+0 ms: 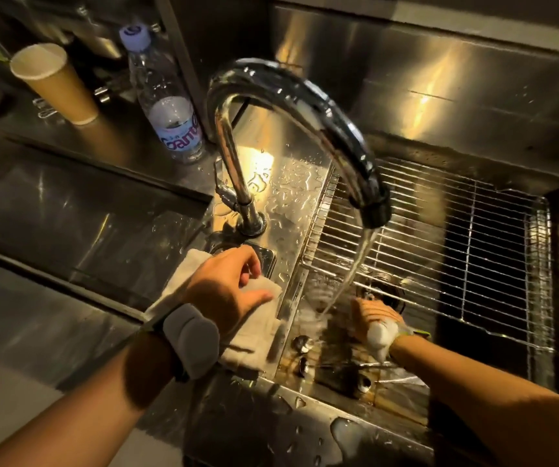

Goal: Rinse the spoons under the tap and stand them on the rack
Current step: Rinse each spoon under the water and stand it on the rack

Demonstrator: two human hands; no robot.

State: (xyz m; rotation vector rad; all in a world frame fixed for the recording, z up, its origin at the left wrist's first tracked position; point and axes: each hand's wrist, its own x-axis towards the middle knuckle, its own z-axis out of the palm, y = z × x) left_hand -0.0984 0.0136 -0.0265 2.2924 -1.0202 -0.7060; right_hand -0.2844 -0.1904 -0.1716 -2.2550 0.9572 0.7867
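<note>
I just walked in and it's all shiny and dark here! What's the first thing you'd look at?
The big curved tap in the middle, pouring water into the sink on the right, where a wire rack lies. The right hand is down beside the stream and spoons lie at the sink's near edge. The left hand rests on a white cloth on the counter; behind it stand a water bottle and a paper cup.

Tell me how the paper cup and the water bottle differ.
The paper cup is tan, opaque and open-topped; the water bottle is clear plastic with a lilac cap and a label. The cup is shorter than the bottle. Both stand on the steel counter left of the tap.
</note>
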